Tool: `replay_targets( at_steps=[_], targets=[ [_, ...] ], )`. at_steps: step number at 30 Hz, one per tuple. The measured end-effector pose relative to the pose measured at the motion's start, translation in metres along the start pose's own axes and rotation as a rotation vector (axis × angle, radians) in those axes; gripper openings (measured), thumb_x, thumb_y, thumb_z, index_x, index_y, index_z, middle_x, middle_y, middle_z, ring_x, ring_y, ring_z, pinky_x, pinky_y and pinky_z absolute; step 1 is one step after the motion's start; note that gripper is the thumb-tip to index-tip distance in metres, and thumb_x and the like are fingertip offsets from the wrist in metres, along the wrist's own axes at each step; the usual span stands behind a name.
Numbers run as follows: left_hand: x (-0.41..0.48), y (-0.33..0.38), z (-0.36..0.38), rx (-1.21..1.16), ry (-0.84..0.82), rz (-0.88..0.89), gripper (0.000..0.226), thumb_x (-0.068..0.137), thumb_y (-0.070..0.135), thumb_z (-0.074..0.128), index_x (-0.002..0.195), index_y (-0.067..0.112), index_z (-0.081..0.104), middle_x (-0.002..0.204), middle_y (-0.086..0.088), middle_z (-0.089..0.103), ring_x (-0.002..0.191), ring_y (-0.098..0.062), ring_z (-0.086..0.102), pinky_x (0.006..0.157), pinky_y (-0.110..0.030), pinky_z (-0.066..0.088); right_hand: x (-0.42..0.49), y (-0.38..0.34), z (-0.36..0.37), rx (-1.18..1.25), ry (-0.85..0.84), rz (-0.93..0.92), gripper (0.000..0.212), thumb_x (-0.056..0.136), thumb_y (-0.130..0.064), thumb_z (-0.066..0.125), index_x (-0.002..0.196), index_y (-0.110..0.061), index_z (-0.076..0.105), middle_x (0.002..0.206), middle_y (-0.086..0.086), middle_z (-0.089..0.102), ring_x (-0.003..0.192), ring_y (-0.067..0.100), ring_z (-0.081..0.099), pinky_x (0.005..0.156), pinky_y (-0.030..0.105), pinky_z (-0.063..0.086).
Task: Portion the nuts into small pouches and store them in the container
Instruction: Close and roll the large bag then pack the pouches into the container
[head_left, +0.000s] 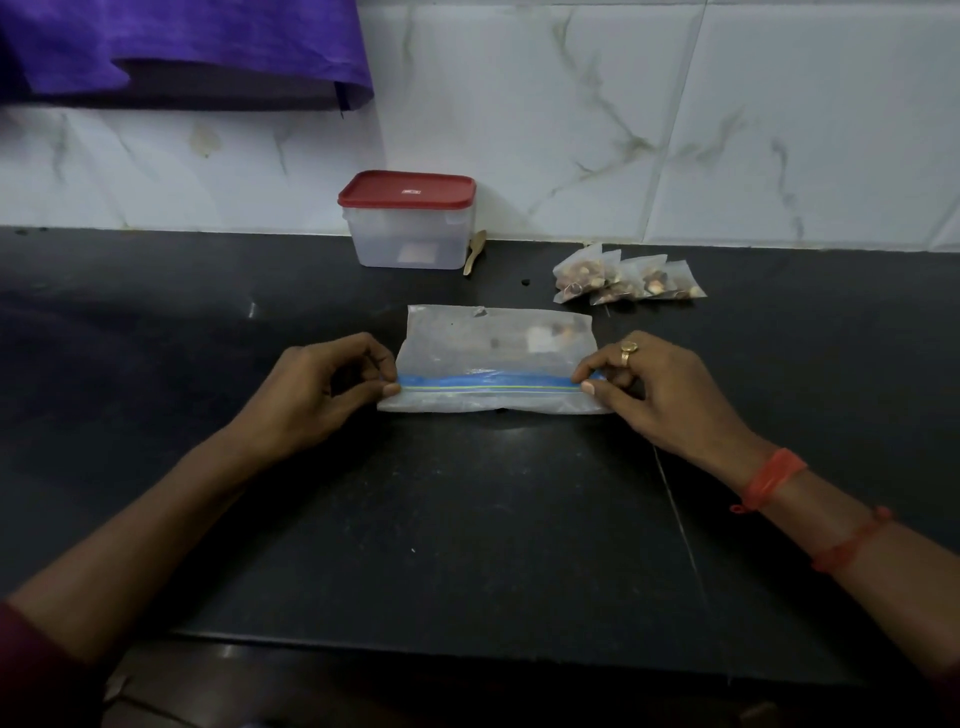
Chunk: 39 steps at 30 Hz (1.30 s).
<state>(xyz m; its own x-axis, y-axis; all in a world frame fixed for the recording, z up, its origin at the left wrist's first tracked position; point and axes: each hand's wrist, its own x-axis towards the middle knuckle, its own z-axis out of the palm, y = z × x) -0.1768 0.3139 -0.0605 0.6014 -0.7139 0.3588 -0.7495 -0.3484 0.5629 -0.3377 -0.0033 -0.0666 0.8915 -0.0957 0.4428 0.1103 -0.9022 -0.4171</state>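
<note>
Pouches: four small clear nut-filled pouches (628, 280).
Container: one lidded red-topped clear plastic box (410, 223).
Hands: left hand (317, 389) and right hand (660, 389) pinch the large clear zip bag (493, 358), nearly empty.

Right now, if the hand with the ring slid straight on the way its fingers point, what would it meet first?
The right hand points left along the zip bag that it pinches. It would run along the blue seal strip and probably meet the left hand at the other end.

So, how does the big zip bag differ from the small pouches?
The zip bag lies flat and almost empty; the small pouches bulge with nuts. The left hand and right hand pinch the bag's blue zip strip; the pouches lie untouched near the wall. Both are clear plastic on the counter.
</note>
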Motion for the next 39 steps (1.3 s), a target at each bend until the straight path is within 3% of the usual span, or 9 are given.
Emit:
replay_targets(
  at_steps=[6, 10, 17, 22, 25, 28, 31, 34, 39],
  targets=[
    [-0.002, -0.001, -0.001, -0.105, 0.025, -0.016, 0.026, 0.074, 0.041, 0.077, 0.098, 0.032, 0.071, 0.089, 0.006, 0.072, 0.074, -0.015, 0.067, 0.073, -0.039, 0.06, -0.004, 0.001, -0.006, 0.013, -0.06, -0.001, 0.022, 0.09, -0.004, 0.068, 0.108, -0.013, 0.077, 0.105, -0.014, 0.053, 0.092, -0.007, 0.056, 0.085, 0.0, 0.034],
    [-0.005, 0.002, 0.001, 0.04, 0.069, 0.033, 0.04, 0.066, 0.046, 0.079, 0.103, 0.032, 0.07, 0.088, 0.006, 0.07, 0.068, -0.011, 0.064, 0.065, -0.028, 0.057, -0.004, 0.004, -0.015, -0.041, -0.147, -0.011, 0.037, 0.077, -0.029, 0.086, 0.112, -0.024, 0.076, 0.12, -0.004, 0.053, 0.107, 0.004, 0.055, 0.097, 0.01, 0.038],
    [0.001, 0.0, 0.002, -0.068, 0.142, 0.008, 0.022, 0.083, 0.032, 0.069, 0.1, 0.021, 0.074, 0.106, 0.011, 0.067, 0.095, -0.01, 0.066, 0.078, -0.027, 0.057, -0.001, 0.01, -0.012, 0.151, 0.005, 0.023, 0.014, 0.085, -0.031, 0.076, 0.099, -0.026, 0.078, 0.094, -0.01, 0.071, 0.085, 0.005, 0.064, 0.075, 0.024, 0.052],
    [0.006, -0.001, 0.009, -0.227, 0.15, -0.077, 0.023, 0.084, 0.034, 0.067, 0.104, 0.023, 0.069, 0.096, 0.005, 0.072, 0.082, -0.013, 0.07, 0.068, -0.027, 0.059, 0.003, 0.017, -0.008, 0.276, 0.031, 0.112, 0.024, 0.086, -0.034, 0.077, 0.107, -0.037, 0.065, 0.075, -0.008, 0.072, 0.069, 0.007, 0.064, 0.069, 0.019, 0.05],
    [0.01, -0.003, 0.01, -0.26, 0.177, -0.081, 0.026, 0.084, 0.025, 0.07, 0.107, 0.02, 0.06, 0.1, 0.005, 0.07, 0.088, -0.011, 0.071, 0.072, -0.026, 0.06, 0.002, 0.017, -0.006, 0.226, 0.019, 0.069, 0.023, 0.093, -0.032, 0.069, 0.11, -0.038, 0.055, 0.074, -0.006, 0.07, 0.068, 0.003, 0.065, 0.065, 0.009, 0.046],
    [0.012, -0.009, 0.011, -0.187, 0.141, -0.086, 0.016, 0.086, 0.027, 0.067, 0.101, 0.026, 0.064, 0.1, 0.01, 0.069, 0.089, -0.01, 0.069, 0.077, -0.032, 0.059, 0.0, 0.015, -0.006, 0.168, 0.035, 0.015, 0.013, 0.095, -0.024, 0.067, 0.105, -0.032, 0.064, 0.078, -0.006, 0.066, 0.071, 0.002, 0.064, 0.065, 0.007, 0.043],
    [0.01, -0.01, 0.01, -0.225, 0.105, -0.105, 0.026, 0.078, 0.039, 0.07, 0.103, 0.031, 0.067, 0.105, 0.013, 0.069, 0.084, -0.01, 0.068, 0.072, -0.029, 0.06, -0.001, 0.015, -0.011, 0.174, 0.05, 0.032, 0.014, 0.09, -0.027, 0.073, 0.103, -0.029, 0.071, 0.079, -0.001, 0.066, 0.067, 0.009, 0.062, 0.062, 0.012, 0.046],
    [0.01, -0.009, 0.011, -0.153, 0.075, -0.096, 0.04, 0.07, 0.038, 0.079, 0.108, 0.034, 0.066, 0.104, 0.015, 0.068, 0.069, -0.007, 0.064, 0.059, -0.018, 0.056, -0.002, 0.016, -0.018, 0.097, -0.002, 0.065, 0.035, 0.073, -0.035, 0.088, 0.104, -0.033, 0.072, 0.068, 0.0, 0.062, 0.063, 0.015, 0.06, 0.063, 0.023, 0.048],
    [0.012, -0.007, 0.012, -0.063, 0.079, -0.082, 0.029, 0.079, 0.04, 0.068, 0.106, 0.032, 0.068, 0.098, 0.009, 0.067, 0.076, -0.008, 0.063, 0.06, -0.021, 0.055, 0.0, 0.021, -0.017, -0.016, -0.025, 0.018, 0.03, 0.077, -0.041, 0.082, 0.105, -0.034, 0.074, 0.077, -0.011, 0.058, 0.065, 0.007, 0.056, 0.064, 0.026, 0.043]
  ],
)
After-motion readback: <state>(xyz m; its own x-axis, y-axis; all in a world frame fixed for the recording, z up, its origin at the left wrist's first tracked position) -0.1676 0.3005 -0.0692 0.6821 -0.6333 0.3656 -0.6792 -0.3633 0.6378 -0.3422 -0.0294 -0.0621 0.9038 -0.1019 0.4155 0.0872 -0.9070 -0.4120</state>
